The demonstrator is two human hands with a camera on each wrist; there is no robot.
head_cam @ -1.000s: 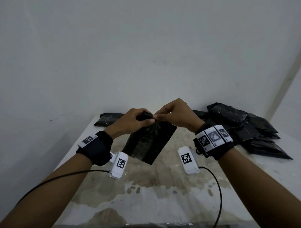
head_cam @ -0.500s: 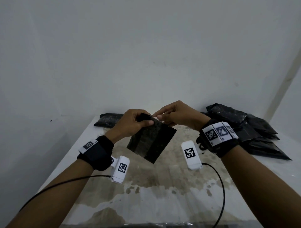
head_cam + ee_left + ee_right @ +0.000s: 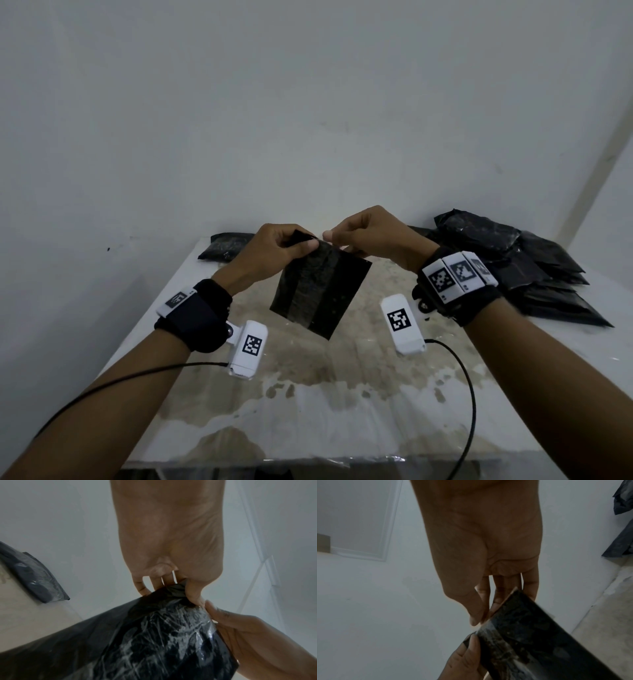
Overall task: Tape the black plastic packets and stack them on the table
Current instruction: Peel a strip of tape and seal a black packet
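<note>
Above the stained white table, nearest the camera, both wrists sit a bit lower and closer than 0.5 s ago, w/ the flat black plastic packet hanging less tilted. Left hand pinches the packet's bunched top corner, thumb over curled fingers. Right hand pinches the top edge just beside it, thumb and forefinger closed on clear tape film. Packet hangs below both grips, off the table. Further back: single black packet at the table's far-left corner, heap of black packets far right.
</note>
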